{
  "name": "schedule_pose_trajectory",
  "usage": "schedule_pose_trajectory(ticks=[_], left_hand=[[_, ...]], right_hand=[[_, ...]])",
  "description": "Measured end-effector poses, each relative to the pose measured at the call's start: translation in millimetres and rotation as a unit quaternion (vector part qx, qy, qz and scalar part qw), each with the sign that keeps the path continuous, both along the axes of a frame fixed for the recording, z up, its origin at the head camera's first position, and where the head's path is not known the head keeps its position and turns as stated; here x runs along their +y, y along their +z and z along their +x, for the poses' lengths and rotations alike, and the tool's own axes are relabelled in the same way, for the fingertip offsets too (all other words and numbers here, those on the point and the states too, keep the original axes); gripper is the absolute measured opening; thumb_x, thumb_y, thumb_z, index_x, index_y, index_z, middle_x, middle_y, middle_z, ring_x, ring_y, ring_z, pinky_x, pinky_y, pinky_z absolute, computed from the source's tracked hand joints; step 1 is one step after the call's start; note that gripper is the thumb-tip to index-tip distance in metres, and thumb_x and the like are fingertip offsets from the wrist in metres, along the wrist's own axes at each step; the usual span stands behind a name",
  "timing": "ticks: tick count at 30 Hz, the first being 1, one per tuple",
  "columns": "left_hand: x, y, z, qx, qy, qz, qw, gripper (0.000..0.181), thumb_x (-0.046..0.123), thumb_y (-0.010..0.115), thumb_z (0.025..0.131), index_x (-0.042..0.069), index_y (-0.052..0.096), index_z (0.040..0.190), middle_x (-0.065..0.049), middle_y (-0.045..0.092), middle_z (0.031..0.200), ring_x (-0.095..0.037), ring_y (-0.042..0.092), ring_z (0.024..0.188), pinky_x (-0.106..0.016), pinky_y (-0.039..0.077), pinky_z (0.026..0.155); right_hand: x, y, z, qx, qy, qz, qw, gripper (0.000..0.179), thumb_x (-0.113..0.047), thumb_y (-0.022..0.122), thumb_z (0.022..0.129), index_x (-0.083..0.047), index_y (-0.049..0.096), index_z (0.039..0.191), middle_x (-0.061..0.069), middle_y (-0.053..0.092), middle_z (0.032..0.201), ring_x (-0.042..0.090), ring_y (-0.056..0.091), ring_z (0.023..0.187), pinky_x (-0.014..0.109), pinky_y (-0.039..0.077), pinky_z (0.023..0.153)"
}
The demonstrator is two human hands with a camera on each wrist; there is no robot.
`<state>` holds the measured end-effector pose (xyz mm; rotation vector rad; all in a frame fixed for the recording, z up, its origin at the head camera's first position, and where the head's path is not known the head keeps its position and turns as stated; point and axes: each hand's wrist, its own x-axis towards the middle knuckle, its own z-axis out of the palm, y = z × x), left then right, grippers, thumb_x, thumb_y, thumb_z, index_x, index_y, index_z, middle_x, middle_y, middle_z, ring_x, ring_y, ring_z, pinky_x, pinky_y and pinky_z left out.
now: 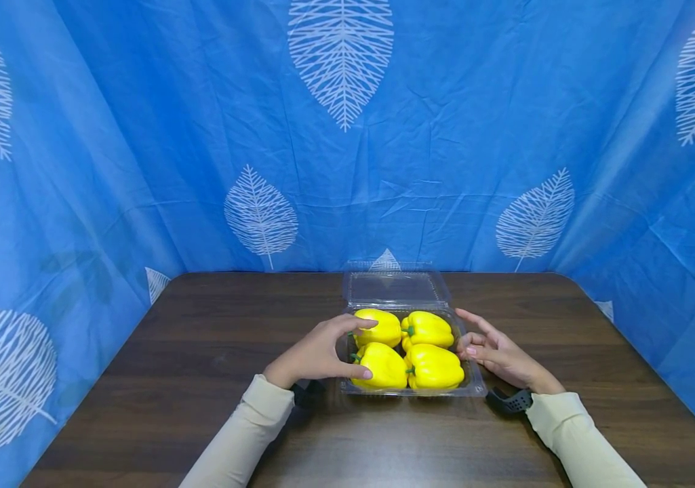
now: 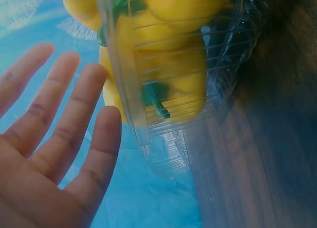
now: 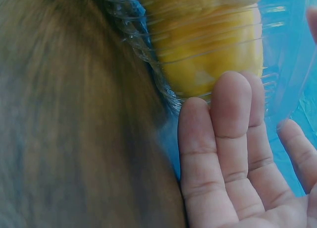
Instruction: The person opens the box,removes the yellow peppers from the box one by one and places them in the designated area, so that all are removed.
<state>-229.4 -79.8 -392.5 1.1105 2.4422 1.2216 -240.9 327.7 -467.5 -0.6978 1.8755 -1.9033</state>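
A clear plastic clamshell box [image 1: 477, 385] sits on the table with its lid [image 1: 396, 288] folded back. Inside lie several yellow bell peppers with green stems, among them a front-left pepper [image 1: 384, 369] and a front-right pepper [image 1: 435, 367]. My left hand [image 1: 316, 349] is at the box's left side, thumb and fingers spread over the left peppers without gripping one. In the left wrist view its fingers [image 2: 86, 101] are extended beside the rim. My right hand [image 1: 502, 356] is at the opposite side, its fingers [image 3: 232, 106] loosely bent close to the ribbed wall.
The dark wooden table [image 1: 231, 318] extends around the box. Behind it and on both sides hangs a blue curtain [image 1: 445, 102] printed with white leaves. Black bands [image 1: 508, 401] circle the wrists below light sleeves.
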Motion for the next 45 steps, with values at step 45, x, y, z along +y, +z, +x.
schedule_pose_trajectory(ticks=[45], left_hand=[[6.6,-2.0,-6.3,0.023,0.018,-0.092,0.9953,0.069,0.03,0.095,0.082,0.008,0.07,0.142,-0.012,0.064,0.147,-0.034,0.053,0.138,-0.054,0.054,0.112]], right_hand=[[-1.5,3.7,1.2,-0.004,-0.013,0.01,0.9999,0.067,-0.003,0.052,0.11,-0.03,0.027,0.166,0.002,0.066,0.115,0.013,0.068,0.108,0.026,0.057,0.103]])
